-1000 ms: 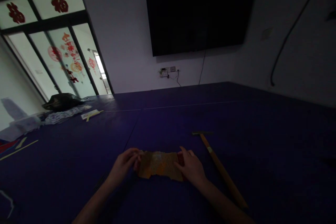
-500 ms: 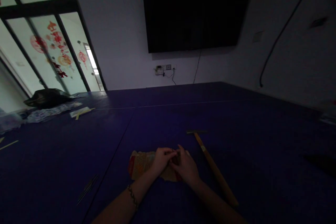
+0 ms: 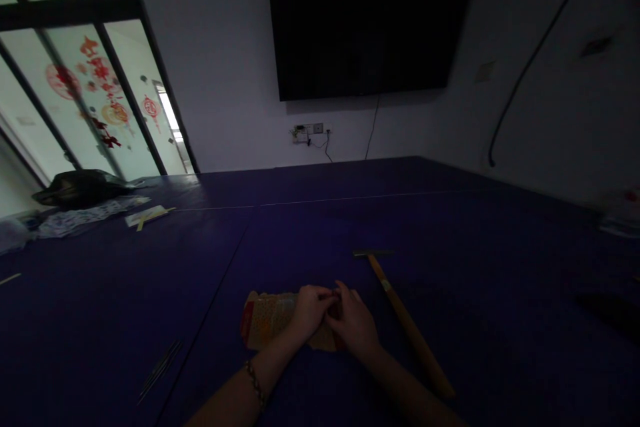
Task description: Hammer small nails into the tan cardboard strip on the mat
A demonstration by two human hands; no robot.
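A flat piece of brown cardboard or packaging (image 3: 270, 320) with red ends lies on the dark blue tabletop (image 3: 290, 240). Over its right part, my left hand (image 3: 311, 310) and my right hand (image 3: 354, 321) meet at the fingertips. Both hands are closed in a pinch; whatever small thing is between the fingers is too dark to make out. A bracelet circles my left wrist. Right of my right hand lies a hammer (image 3: 407, 320), its thin metal head pointing away and its wooden handle toward me.
Several thin metal rods (image 3: 160, 370) lie at the front left. Farther left are a black bag (image 3: 83, 188), printed sheets (image 3: 90, 217) and a white piece with yellow strips (image 3: 147, 215). A dark object (image 3: 610, 310) rests at right. A television (image 3: 370, 27) hangs on the wall.
The view has shifted slightly. My fingertips have drawn a little closer together over the packaging, and the right fingers are bent a bit more. The hammer and rods stay where they were.
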